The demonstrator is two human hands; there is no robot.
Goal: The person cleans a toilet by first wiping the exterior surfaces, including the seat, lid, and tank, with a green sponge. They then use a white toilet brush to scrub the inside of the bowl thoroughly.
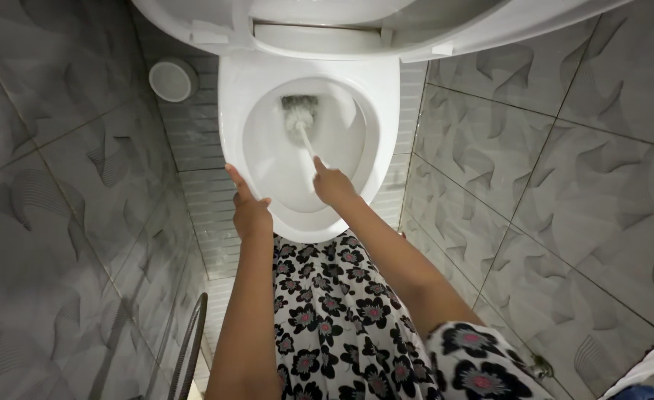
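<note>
The person stands over a white toilet bowl (308,215), both arms stretched forward and down from a black-and-white flowered dress (334,318). The right hand (333,185) reaches out over the front part of the bowl, the forearm running straight from the lower right, and its fingers are wrapped tight round the white handle of a toilet brush (299,122). The handle slants up and away from the fist towards the back of the bowl, where the bristle head sits low inside, near the rear wall; the head looks blurred, so I cannot say quite whether it touches the porcelain. The left hand (249,207) is at the front left rim of the bowl, the arm nearly vertical in the view, wrist level, thumb raised along the rim's outer edge and the other fingers curled loosely under, holding nothing but seemingly resting against the rim. The seat and lid (327,30) are tipped up at the back. A round white drain cover (171,80) lies on the ribbed floor to the left of the bowl, near the grey patterned wall tiles (53,185).
</note>
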